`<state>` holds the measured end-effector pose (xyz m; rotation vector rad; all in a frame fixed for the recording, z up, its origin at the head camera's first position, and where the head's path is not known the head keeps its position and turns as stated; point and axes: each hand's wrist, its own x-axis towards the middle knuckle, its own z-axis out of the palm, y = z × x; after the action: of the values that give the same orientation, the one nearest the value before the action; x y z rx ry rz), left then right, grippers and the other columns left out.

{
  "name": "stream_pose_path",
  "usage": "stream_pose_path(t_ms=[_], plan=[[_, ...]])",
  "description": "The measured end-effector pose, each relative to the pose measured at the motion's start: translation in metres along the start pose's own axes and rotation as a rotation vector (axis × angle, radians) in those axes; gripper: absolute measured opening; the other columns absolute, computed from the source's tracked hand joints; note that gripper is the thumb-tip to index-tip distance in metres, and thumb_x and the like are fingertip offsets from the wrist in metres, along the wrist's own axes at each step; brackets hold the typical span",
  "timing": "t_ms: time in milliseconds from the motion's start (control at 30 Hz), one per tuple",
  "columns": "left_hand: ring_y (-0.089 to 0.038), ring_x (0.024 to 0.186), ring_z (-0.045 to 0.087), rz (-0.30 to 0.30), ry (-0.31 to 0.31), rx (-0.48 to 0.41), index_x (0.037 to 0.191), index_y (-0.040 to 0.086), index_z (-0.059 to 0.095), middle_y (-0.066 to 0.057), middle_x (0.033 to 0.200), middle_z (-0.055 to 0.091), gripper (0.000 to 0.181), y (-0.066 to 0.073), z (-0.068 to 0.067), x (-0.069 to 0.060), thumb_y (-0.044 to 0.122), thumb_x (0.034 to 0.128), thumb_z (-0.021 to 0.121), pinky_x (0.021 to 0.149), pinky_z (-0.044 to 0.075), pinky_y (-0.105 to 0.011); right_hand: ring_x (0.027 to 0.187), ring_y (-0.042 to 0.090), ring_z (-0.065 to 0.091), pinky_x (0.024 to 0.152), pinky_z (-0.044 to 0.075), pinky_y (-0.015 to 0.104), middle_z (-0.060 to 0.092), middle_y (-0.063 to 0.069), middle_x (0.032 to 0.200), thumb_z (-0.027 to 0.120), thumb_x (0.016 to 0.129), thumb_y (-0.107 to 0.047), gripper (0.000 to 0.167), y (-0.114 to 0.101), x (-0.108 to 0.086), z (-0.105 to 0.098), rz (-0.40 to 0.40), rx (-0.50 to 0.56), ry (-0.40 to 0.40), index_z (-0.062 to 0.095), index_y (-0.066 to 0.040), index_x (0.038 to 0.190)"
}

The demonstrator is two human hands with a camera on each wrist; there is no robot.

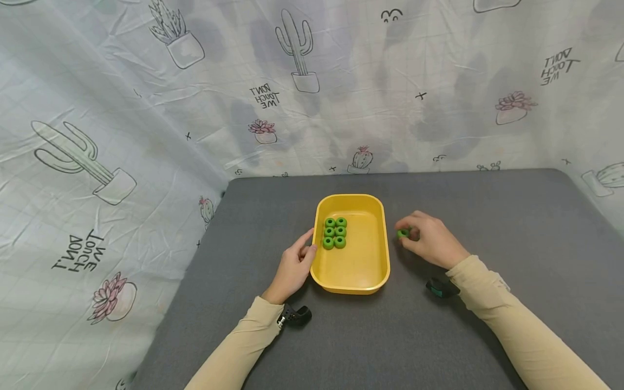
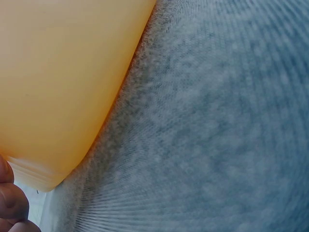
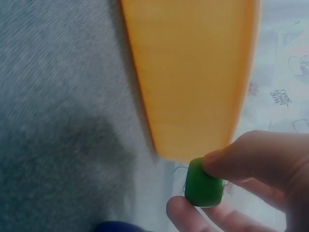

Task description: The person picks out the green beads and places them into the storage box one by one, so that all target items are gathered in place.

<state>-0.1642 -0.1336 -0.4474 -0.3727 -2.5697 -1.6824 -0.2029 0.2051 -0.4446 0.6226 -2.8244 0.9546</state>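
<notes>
A yellow tray (image 1: 363,254) stands on the table, its outer wall large in the left and right wrist views. Inside, on its left side, several green beads (image 1: 329,232) with holes sit close together in two columns. My left hand (image 1: 292,268) holds the tray's left edge, thumb at the rim; only bent fingers (image 2: 12,200) show at the corner of the left wrist view. Just right of the tray, my right hand (image 1: 431,238) pinches one green bead (image 3: 203,186) between thumb and fingers. In the right wrist view this bead is side-on, near the tray wall.
The grey table (image 1: 487,216) extends around the tray. Behind it and at the left hangs a pale curtain (image 1: 341,97) with cactus drawings. Dark wrist devices (image 1: 297,315) sit at both wrists.
</notes>
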Motion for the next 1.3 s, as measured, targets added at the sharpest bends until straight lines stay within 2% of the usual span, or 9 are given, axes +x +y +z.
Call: stream_pose_path(t_ms=[600, 867, 1067, 1167, 1300], plan=[[-0.003, 0.058, 0.039, -0.008, 0.007, 0.0, 0.153, -0.001, 0.049, 0.0, 0.069, 0.047, 0.046, 0.001, 0.0, -0.001, 0.006, 0.1078, 0.054, 0.059, 0.034, -0.02, 0.086, 0.018, 0.061, 0.068, 0.05, 0.033, 0.063, 0.006, 0.112, 0.073, 0.092, 0.001, 0.03, -0.021, -0.003, -0.01, -0.044, 0.066, 0.048, 0.074, -0.008, 0.12], [-0.003, 0.058, 0.041, -0.01, 0.002, -0.001, 0.153, -0.001, 0.049, -0.013, 0.071, 0.054, 0.046, 0.001, 0.0, -0.002, 0.006, 0.1078, 0.054, 0.059, 0.036, -0.02, 0.087, 0.018, 0.062, 0.066, 0.051, 0.029, 0.063, 0.004, 0.111, 0.074, 0.094, -0.001, 0.028, -0.032, -0.004, -0.011, -0.06, 0.101, 0.06, 0.076, -0.009, 0.12], [-0.004, 0.056, 0.04, -0.003, -0.002, -0.01, 0.153, -0.003, 0.048, -0.002, 0.069, 0.048, 0.047, 0.001, -0.001, -0.002, 0.005, 0.1073, 0.054, 0.058, 0.035, -0.02, 0.087, 0.016, 0.063, 0.066, 0.053, 0.027, 0.064, 0.005, 0.113, 0.075, 0.093, -0.002, 0.029, -0.041, -0.004, -0.011, -0.076, 0.116, 0.057, 0.076, -0.01, 0.121], [-0.004, 0.056, 0.041, -0.012, -0.006, -0.004, 0.154, -0.002, 0.047, -0.002, 0.069, 0.049, 0.047, -0.008, 0.001, 0.001, 0.005, 0.1078, 0.054, 0.058, 0.035, -0.02, 0.087, 0.016, 0.063, 0.066, 0.053, 0.027, 0.065, 0.005, 0.114, 0.076, 0.092, -0.002, 0.03, -0.045, -0.003, -0.011, -0.094, 0.118, 0.058, 0.076, -0.012, 0.121], [-0.005, 0.056, 0.041, -0.015, -0.006, 0.02, 0.155, 0.001, 0.047, -0.002, 0.069, 0.049, 0.048, -0.027, 0.003, 0.007, 0.009, 0.1087, 0.054, 0.058, 0.035, -0.02, 0.088, 0.015, 0.064, 0.067, 0.055, 0.028, 0.065, 0.004, 0.114, 0.077, 0.092, -0.002, 0.03, -0.049, -0.001, -0.01, -0.11, 0.124, 0.056, 0.076, -0.012, 0.12]])
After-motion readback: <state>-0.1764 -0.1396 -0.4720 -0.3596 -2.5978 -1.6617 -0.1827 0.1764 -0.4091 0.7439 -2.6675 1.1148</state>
